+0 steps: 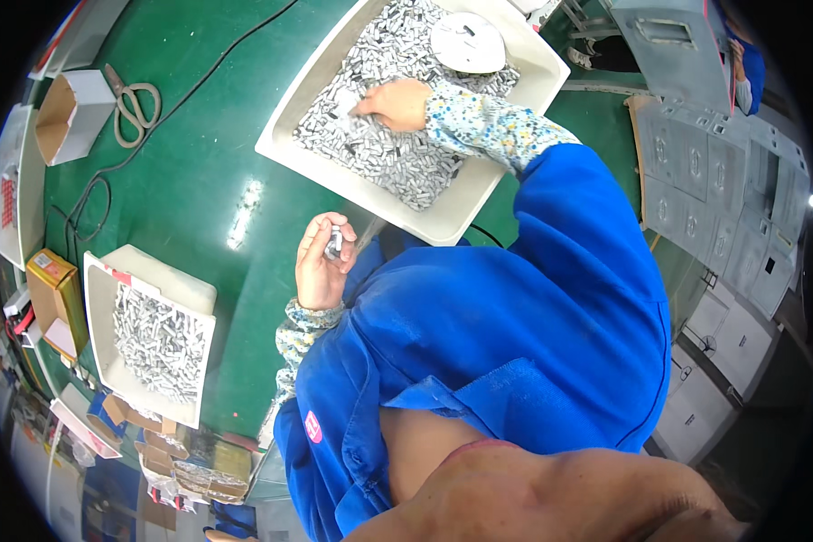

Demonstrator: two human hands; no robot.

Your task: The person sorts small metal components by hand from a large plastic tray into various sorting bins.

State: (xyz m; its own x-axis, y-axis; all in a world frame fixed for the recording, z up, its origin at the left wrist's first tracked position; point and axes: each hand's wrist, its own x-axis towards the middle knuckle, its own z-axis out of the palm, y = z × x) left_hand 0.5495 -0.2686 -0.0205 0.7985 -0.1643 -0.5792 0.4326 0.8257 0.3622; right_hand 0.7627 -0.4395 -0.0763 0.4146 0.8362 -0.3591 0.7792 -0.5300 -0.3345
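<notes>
Several small silver metal cylinders (334, 242) rest in the curled fingers of my left hand (320, 266), which is held up over the table edge in front of my body. My right hand (397, 104) reaches into a large white tray (289, 117) heaped with the same kind of small grey and silver cylinders (415, 176). Its fingers bend down onto the heap beside a whitish patch (345, 101) that I cannot make out, and its fingertips are partly hidden. A round white disc (468, 42) lies on the heap beyond this hand.
A smaller white bin (206, 361) of silver cylinders stands at the left on the green table (199, 190). Scissors (134, 108) lie by an open carton (77, 117), near a black cable (176, 104). A yellow box (56, 294) stands at the left edge. Grey cabinets (705, 172) are at the right.
</notes>
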